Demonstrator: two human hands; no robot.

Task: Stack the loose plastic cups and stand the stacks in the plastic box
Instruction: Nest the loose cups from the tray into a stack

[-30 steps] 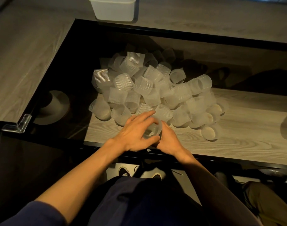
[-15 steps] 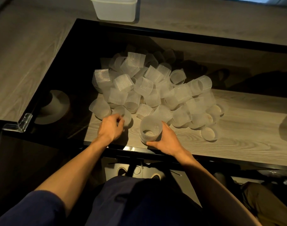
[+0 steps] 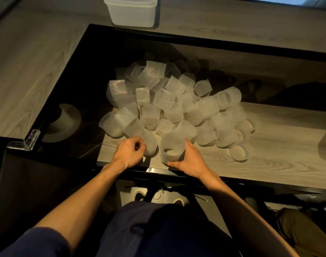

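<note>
Likely a home room: wood-grain desk (image 3: 28,67) at ten o'clock, clear corner guard (image 3: 24,142) at nine o'clock, dark glass tabletop (image 3: 80,86).

Ribbed translucent cups (image 3: 169,101) are heaped on the counter (image 3: 269,145), one cup (image 3: 172,149) is stood mouth-up nearest, and the plastic box (image 3: 132,13) is set behind.

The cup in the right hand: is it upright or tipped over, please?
Upright: the cup stands open mouth up, right hand curled round it.

Cut off and hidden
The box (image 3: 132,13) runs off the top edge; far cups (image 3: 193,61) fade into shadow; the left hand's (image 3: 129,154) curled fingers hide its grip.
</note>
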